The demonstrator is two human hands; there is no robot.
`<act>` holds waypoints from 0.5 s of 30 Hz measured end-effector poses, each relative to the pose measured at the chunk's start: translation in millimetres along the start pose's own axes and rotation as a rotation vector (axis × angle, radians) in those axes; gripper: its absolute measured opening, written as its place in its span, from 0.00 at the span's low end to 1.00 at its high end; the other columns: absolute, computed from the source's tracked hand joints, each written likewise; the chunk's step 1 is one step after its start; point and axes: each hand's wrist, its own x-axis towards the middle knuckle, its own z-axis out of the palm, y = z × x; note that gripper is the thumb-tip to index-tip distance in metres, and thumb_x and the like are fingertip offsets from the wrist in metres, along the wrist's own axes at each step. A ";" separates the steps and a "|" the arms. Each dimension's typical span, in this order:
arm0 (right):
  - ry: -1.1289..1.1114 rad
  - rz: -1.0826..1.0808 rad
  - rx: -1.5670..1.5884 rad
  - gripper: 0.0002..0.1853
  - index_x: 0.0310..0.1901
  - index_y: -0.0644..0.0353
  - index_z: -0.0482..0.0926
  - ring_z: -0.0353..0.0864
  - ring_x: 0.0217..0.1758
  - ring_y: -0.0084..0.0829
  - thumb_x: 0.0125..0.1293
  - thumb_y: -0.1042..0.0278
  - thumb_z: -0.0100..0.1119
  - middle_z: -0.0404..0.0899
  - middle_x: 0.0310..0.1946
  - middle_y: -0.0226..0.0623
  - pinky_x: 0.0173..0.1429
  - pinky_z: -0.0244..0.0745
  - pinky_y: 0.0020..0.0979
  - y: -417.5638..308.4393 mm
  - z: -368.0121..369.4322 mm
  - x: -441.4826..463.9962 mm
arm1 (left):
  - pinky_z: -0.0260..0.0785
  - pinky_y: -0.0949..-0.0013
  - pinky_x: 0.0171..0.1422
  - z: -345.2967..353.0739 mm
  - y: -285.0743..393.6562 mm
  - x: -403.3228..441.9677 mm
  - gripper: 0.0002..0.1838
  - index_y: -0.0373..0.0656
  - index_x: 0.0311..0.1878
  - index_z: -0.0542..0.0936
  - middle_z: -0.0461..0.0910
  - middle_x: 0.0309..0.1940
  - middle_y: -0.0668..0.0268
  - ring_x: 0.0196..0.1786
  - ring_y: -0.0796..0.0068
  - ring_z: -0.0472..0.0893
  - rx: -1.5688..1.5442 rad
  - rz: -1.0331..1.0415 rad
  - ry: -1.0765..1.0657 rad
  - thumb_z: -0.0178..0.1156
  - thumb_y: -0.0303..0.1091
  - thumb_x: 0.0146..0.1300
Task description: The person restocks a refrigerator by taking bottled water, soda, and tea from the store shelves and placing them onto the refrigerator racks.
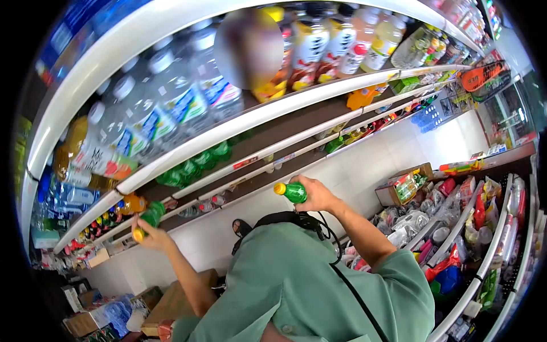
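Note:
Two green bottles with yellow caps are held, one in each hand. My left hand [155, 236] is closed round one bottle [152, 214], beside the lower shelf edge at the left, with its cap toward me. My right hand [315, 195] grips the other bottle [295, 192] over the aisle floor, its cap pointing left. Several green bottles [196, 165] lie on the shelf below the top row. Large clear bottles [171, 91] and a bottle with an orange drink [134, 203] are on the shelves near my left hand.
White shelf edges [250, 117] run across in front. Cardboard boxes [179, 299] stand on the floor at lower left. Racks of bagged goods and an open carton [390, 194] are at the right. A black cord [359, 302] hangs over my green shirt.

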 end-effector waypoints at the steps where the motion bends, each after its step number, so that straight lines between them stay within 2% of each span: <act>1: 0.024 -0.045 0.009 0.33 0.50 0.58 0.69 0.79 0.45 0.49 0.38 0.65 0.69 0.78 0.39 0.46 0.51 0.74 0.40 6.0 -8.4 -2.6 | 0.69 0.66 0.54 -7.0 6.5 -14.8 0.12 0.30 0.43 0.76 0.79 0.42 0.57 0.45 0.68 0.77 -0.030 -0.111 0.022 0.58 0.32 0.66; 2: 0.013 -0.031 0.036 0.32 0.50 0.57 0.69 0.79 0.45 0.48 0.38 0.65 0.68 0.78 0.39 0.46 0.51 0.73 0.39 12.5 -16.6 -5.8 | 0.72 0.70 0.47 -8.8 25.0 -26.5 0.09 0.32 0.37 0.76 0.80 0.35 0.58 0.39 0.72 0.78 -0.148 -0.133 0.016 0.60 0.31 0.65; 3: 0.032 -0.030 0.046 0.32 0.50 0.57 0.69 0.79 0.45 0.48 0.38 0.65 0.68 0.78 0.39 0.46 0.51 0.73 0.39 22.1 -24.5 -11.3 | 0.72 0.70 0.47 -11.5 37.6 -41.4 0.09 0.32 0.37 0.76 0.80 0.35 0.58 0.39 0.72 0.78 -0.159 -0.119 0.005 0.60 0.31 0.65; 5: 0.054 -0.002 0.062 0.33 0.51 0.57 0.69 0.79 0.45 0.48 0.38 0.65 0.68 0.78 0.39 0.46 0.51 0.73 0.39 43.6 -38.0 -22.1 | 0.71 0.73 0.42 -8.0 57.8 -68.9 0.09 0.35 0.31 0.75 0.80 0.30 0.59 0.35 0.75 0.78 -0.166 -0.189 -0.232 0.62 0.30 0.63; 7: 0.084 0.039 0.098 0.33 0.52 0.57 0.69 0.78 0.46 0.48 0.38 0.65 0.68 0.79 0.40 0.47 0.52 0.73 0.40 63.7 -55.9 -38.4 | 0.71 0.74 0.41 14.6 96.0 -100.5 0.10 0.36 0.27 0.74 0.81 0.27 0.60 0.32 0.76 0.79 -0.248 -0.172 -0.446 0.62 0.27 0.62; 8: 0.171 0.019 0.121 0.34 0.52 0.58 0.68 0.79 0.45 0.47 0.38 0.65 0.68 0.79 0.39 0.46 0.51 0.73 0.39 74.0 -63.3 -48.8 | 0.72 0.72 0.40 30.8 115.9 -114.7 0.09 0.36 0.26 0.74 0.81 0.27 0.59 0.30 0.74 0.79 -0.259 -0.196 -0.543 0.62 0.25 0.61; 9: 0.259 0.004 0.145 0.34 0.52 0.58 0.68 0.79 0.44 0.45 0.38 0.66 0.69 0.79 0.38 0.45 0.51 0.74 0.38 82.0 -70.5 -60.8 | 0.73 0.70 0.40 52.1 136.7 -131.4 0.09 0.37 0.26 0.73 0.80 0.27 0.58 0.29 0.73 0.78 -0.479 -0.307 -0.627 0.61 0.23 0.60; 10: 0.286 0.022 0.155 0.34 0.52 0.58 0.68 0.79 0.44 0.45 0.38 0.66 0.69 0.79 0.38 0.45 0.51 0.74 0.38 89.9 -77.7 -73.0 | 0.74 0.68 0.41 72.5 152.3 -144.7 0.08 0.37 0.26 0.73 0.80 0.26 0.59 0.31 0.73 0.78 -0.533 -0.310 -0.773 0.60 0.21 0.60; 11: 0.374 0.048 0.222 0.33 0.51 0.57 0.68 0.80 0.42 0.45 0.39 0.66 0.68 0.79 0.37 0.44 0.49 0.74 0.38 94.8 -86.9 -84.6 | 0.74 0.66 0.41 93.0 184.0 -156.7 0.08 0.37 0.26 0.73 0.79 0.26 0.59 0.30 0.72 0.78 -0.670 -0.420 -0.874 0.59 0.21 0.60; 12: 0.460 0.070 0.287 0.32 0.51 0.56 0.68 0.80 0.40 0.44 0.40 0.66 0.67 0.79 0.35 0.43 0.47 0.74 0.37 100.7 -95.4 -96.2 | 0.74 0.65 0.40 112.4 215.4 -164.4 0.08 0.38 0.26 0.73 0.78 0.24 0.60 0.30 0.71 0.78 -0.676 -0.489 -0.994 0.59 0.23 0.60; 13: 0.484 0.085 0.291 0.32 0.51 0.56 0.68 0.80 0.40 0.44 0.40 0.66 0.67 0.79 0.35 0.43 0.47 0.74 0.37 108.4 -101.6 -107.7 | 0.72 0.63 0.39 136.3 242.2 -167.2 0.12 0.41 0.24 0.71 0.76 0.22 0.59 0.29 0.65 0.79 -0.752 -0.471 -1.173 0.61 0.29 0.60; 15: 0.652 0.188 0.326 0.31 0.51 0.57 0.68 0.79 0.38 0.37 0.40 0.67 0.67 0.79 0.34 0.40 0.46 0.74 0.35 124.1 -114.7 -133.6 | 0.72 0.62 0.38 175.3 328.5 -160.6 0.13 0.42 0.24 0.70 0.74 0.20 0.60 0.30 0.63 0.79 -0.873 -0.610 -1.442 0.64 0.34 0.56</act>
